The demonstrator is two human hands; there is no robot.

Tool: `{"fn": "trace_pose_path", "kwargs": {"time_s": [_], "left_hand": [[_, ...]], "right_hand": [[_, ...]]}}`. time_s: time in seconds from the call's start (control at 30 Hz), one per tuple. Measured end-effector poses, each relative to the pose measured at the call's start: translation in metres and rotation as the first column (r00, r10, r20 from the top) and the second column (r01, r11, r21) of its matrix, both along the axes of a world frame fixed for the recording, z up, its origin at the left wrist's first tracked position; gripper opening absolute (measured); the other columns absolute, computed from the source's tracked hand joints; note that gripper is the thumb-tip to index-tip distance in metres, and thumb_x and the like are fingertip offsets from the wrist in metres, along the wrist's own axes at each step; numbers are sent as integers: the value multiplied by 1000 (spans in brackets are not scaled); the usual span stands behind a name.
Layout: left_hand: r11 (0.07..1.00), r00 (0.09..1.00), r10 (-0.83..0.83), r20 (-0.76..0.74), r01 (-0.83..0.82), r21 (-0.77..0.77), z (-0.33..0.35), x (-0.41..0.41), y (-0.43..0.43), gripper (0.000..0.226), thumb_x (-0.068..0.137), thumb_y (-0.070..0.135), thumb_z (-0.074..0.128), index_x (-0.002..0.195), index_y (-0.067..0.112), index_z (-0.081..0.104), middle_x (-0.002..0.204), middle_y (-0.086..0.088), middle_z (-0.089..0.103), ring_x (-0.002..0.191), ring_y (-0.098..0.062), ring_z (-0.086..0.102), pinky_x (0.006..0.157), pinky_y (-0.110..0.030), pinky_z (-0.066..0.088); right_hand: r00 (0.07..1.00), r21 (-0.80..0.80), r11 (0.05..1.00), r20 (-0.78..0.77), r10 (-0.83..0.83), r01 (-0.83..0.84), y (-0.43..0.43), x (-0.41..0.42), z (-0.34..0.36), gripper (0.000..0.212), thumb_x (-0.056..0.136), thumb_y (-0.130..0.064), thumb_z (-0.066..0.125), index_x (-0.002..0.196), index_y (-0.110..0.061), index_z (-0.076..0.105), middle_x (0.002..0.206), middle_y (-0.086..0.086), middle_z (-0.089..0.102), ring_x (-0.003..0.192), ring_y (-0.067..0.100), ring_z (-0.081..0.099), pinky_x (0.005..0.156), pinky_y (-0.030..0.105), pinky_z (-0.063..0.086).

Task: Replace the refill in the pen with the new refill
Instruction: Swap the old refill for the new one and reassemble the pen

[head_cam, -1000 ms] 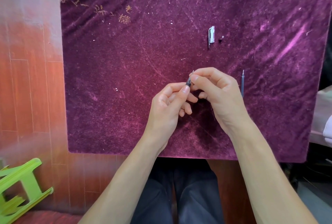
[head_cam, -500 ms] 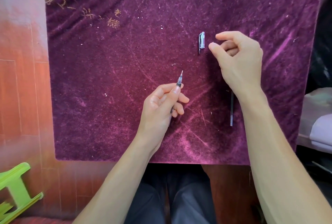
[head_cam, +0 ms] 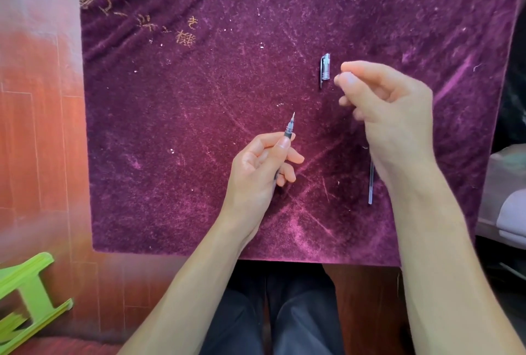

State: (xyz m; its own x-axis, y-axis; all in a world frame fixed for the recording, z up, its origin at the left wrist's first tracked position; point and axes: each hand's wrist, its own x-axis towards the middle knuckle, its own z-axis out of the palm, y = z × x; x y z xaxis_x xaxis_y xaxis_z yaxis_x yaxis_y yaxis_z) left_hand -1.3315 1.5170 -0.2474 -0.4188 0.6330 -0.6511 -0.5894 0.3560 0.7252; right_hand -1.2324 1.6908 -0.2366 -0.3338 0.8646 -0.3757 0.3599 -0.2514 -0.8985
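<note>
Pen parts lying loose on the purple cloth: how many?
2: a clear plastic pen cap beside the right hand; a thin clear refill tube partly hidden beneath the right wrist. Small bits may hide under hands.

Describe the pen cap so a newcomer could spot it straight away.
Start at the purple velvet cloth and look right of centre, toward its far side. The pen cap lies there, just left of the right hand. It is short, clear and clipped, unlike the long thin refill lying nearer the person.
</note>
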Motion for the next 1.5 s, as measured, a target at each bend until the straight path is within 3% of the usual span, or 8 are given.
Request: {"fn": "trace_pose_path", "kwargs": {"time_s": [0.17, 0.3, 0.63, 0.8, 0.93, 1.37, 1.5], "left_hand": [[1000, 1000, 4, -17, -4, -2, 0, 1, -3, 18, 101, 30, 60, 111, 19, 71, 88, -2, 75, 63, -9, 60, 63, -27, 45], [1000, 999, -23, -42, 23, -7, -1, 1, -7, 18, 102, 30, 60, 111, 18, 71, 88, -2, 76, 63, -10, 60, 64, -28, 45], [1000, 999, -19, -42, 19, -14, -4, 5, -14, 19, 102, 30, 60, 112, 17, 70, 88, -3, 76, 64, -10, 59, 64, -28, 45], [1000, 999, -17, -41, 17, -7, -4, 6, -15, 17, 102, 29, 60, 110, 18, 71, 87, -3, 75, 64, -11, 59, 64, -29, 45], [1000, 999, -22, -49, 22, -10, -5, 7, -16, 20, 103, 27, 59, 114, 14, 70, 87, -2, 75, 65, -11, 60, 64, -28, 46], [999, 999, -34, -29, 34, 12, -5, 13, -21, 21, 103, 28, 59, 114, 15, 71, 87, -2, 75, 64, -11, 60, 63, -28, 45], [997, 998, -58, -23, 59, 43, -5, 13, -22, 22, 104, 30, 57, 115, 17, 72, 87, -2, 75, 60, -10, 59, 59, -24, 45]], "right_hand": [[993, -322, 947, -120, -22, -18, -40, 4, 1, 13, 93, -23, 81, 105, -29, 84, 101, -1, 84, 77, 4, 68, 76, 29, 48], [993, -406, 914, -116, -30, -20, -51, 3, -6, 11, 97, -20, 79, 105, -25, 84, 99, -2, 85, 75, 2, 68, 80, 31, 47], [990, -371, 924, -131, 50, -96, -53, 2, -9, 13, 98, -23, 78, 107, -29, 84, 103, -3, 85, 77, 2, 67, 79, 30, 48], [985, -328, 936, -154, 83, -130, -56, 4, -10, 15, 98, -16, 78, 108, -25, 84, 97, -4, 85, 70, 0, 67, 66, 14, 49], [983, -267, 950, -131, 129, -161, -57, 7, -10, 15, 97, -14, 79, 108, -22, 84, 88, -12, 81, 67, -4, 64, 65, 7, 49], [960, -252, 927, -111, 259, -279, -59, 18, -11, 16, 100, -13, 75, 113, -19, 83, 82, -19, 78, 71, -9, 66, 70, 7, 50], [948, -276, 908, -141, 286, -315, -57, 19, -9, 16, 102, -14, 72, 110, -22, 83, 82, -14, 79, 75, -9, 67, 70, 8, 50]]}}
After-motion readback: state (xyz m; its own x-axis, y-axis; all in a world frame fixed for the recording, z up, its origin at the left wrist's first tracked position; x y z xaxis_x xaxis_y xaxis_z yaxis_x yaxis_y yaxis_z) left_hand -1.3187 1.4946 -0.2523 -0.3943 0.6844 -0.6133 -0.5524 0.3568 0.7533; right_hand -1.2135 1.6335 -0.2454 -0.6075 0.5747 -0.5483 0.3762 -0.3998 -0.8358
